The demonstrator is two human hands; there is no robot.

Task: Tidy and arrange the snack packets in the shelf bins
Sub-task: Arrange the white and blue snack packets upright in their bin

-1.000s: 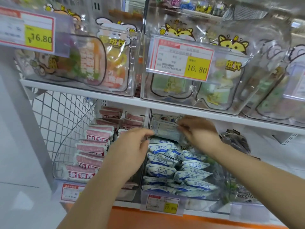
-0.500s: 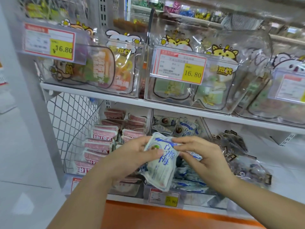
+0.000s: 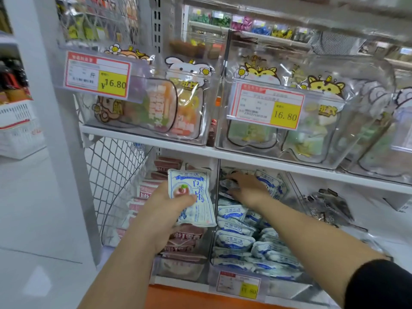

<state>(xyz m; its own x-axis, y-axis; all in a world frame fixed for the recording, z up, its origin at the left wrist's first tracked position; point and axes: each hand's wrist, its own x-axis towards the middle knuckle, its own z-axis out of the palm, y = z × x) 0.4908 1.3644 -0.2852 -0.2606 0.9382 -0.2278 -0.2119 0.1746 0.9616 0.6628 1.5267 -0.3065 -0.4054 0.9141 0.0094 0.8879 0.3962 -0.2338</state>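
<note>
My left hand holds a blue-and-white snack packet upright in front of the bin of pink packets. My right hand reaches deep into the back of the clear middle bin, fingers closing on a dark-printed packet there. That bin holds several blue-and-white packets stacked in rows. One more blue-and-white packet stands just right of my right hand.
Dark packets lie in the bin to the right. The shelf above carries clear bins of cartoon pouches with 16.80 price tags. A wire mesh panel closes the left side. An orange base runs below.
My right hand let go of the blue-and-white packet and went back into the rear of the middle bin. My left hand lifted the packet a little and now holds it alone.
</note>
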